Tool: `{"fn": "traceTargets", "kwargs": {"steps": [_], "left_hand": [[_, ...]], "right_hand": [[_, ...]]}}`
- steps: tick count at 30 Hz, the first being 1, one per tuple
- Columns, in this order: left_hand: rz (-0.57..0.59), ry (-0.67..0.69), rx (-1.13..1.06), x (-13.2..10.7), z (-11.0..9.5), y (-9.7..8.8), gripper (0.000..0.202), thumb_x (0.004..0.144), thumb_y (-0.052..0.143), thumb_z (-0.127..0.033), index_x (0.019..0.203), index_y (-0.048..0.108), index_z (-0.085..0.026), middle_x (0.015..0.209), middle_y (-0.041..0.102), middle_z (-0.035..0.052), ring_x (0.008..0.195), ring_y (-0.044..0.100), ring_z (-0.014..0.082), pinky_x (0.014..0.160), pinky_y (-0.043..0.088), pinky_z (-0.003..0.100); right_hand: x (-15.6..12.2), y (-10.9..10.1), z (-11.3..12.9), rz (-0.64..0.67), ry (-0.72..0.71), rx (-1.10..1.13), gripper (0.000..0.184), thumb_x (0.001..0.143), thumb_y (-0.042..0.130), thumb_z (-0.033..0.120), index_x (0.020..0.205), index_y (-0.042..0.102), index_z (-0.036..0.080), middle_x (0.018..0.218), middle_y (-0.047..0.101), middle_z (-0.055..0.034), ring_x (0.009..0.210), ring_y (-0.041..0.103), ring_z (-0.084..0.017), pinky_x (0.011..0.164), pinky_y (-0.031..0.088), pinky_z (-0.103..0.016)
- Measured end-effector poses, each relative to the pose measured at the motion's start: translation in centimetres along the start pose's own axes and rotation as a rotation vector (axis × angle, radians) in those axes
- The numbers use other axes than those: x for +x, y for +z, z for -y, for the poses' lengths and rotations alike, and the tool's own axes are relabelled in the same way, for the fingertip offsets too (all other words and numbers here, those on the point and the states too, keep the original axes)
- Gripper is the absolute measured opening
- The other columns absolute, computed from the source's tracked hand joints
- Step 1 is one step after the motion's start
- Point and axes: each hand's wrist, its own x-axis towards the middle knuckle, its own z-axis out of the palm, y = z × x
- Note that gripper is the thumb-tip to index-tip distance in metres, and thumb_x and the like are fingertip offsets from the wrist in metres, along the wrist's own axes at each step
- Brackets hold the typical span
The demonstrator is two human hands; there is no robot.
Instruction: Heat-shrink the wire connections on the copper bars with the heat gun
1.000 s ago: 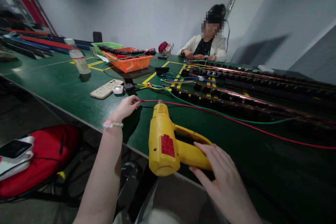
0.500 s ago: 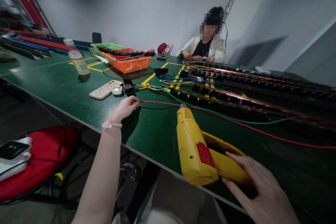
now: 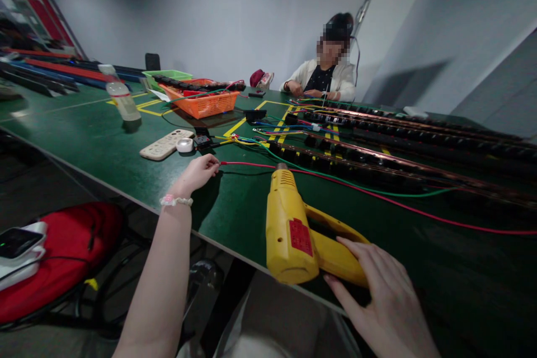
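Observation:
Between the fingertips of my left hand (image 3: pixel 200 172) is the end of a red wire (image 3: pixel 247 165), which runs off to the right across the green table. My right hand (image 3: pixel 373 285) grips the handle of a yellow heat gun (image 3: pixel 291 229) with a red label. The gun's metal nozzle points away from me, close to the red wire; I cannot tell whether they touch. A green wire (image 3: pixel 348 183) curves just beyond the nozzle. Beyond my left hand lie a phone in a beige case (image 3: pixel 166 144) and a small white case (image 3: pixel 185 145).
Long dark strips with copper bars (image 3: pixel 377 159) cover the table's right side. An orange basket (image 3: pixel 201 103), a green basket (image 3: pixel 180 75) and a bottle (image 3: pixel 123 95) stand farther back. A person (image 3: pixel 323 78) sits opposite. A red stool (image 3: pixel 62 257) is at lower left.
The heat gun has moved left with my right hand, its nozzle coming nearer the left hand and the red wire. My left hand keeps its hold on the wire end.

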Motion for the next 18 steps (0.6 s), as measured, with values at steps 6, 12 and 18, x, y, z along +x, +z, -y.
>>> {"fn": "traceTargets", "kwargs": {"steps": [6, 12, 18], "left_hand": [[0.016, 0.005, -0.007, -0.1, -0.1, 0.0, 0.026, 0.075, 0.05, -0.039, 0.083, 0.059, -0.016, 0.078, 0.065, 0.006, 0.067, 0.059, 0.015, 0.064, 0.047, 0.027], [0.005, -0.008, 0.002, -0.2, -0.6, -0.1, 0.025, 0.075, 0.05, -0.037, 0.084, 0.059, -0.016, 0.076, 0.065, 0.0058, 0.066, 0.059, 0.015, 0.063, 0.046, 0.026], [-0.01, 0.002, 0.077, -0.3, -1.1, -0.2, 0.027, 0.077, 0.049, -0.037, 0.087, 0.062, -0.016, 0.083, 0.068, 0.0067, 0.073, 0.061, 0.0172, 0.066, 0.047, 0.027]], "right_hand": [[1.4, 0.9, 2.0, 0.006, -0.049, 0.067, 0.047, 0.082, 0.057, 0.042, 0.121, 0.047, 0.018, 0.106, 0.061, -0.0073, 0.102, 0.054, -0.023, 0.092, 0.041, -0.041], [3.0, 1.4, 4.7, 0.082, -0.051, 0.168, 0.048, 0.08, 0.06, 0.035, 0.123, 0.047, 0.018, 0.11, 0.06, -0.0074, 0.105, 0.054, -0.024, 0.093, 0.042, -0.043], [4.5, 1.9, 7.2, 0.107, -0.051, 0.264, 0.045, 0.079, 0.061, 0.03, 0.121, 0.049, 0.016, 0.109, 0.061, -0.0088, 0.103, 0.055, -0.024, 0.094, 0.044, -0.046]]}}
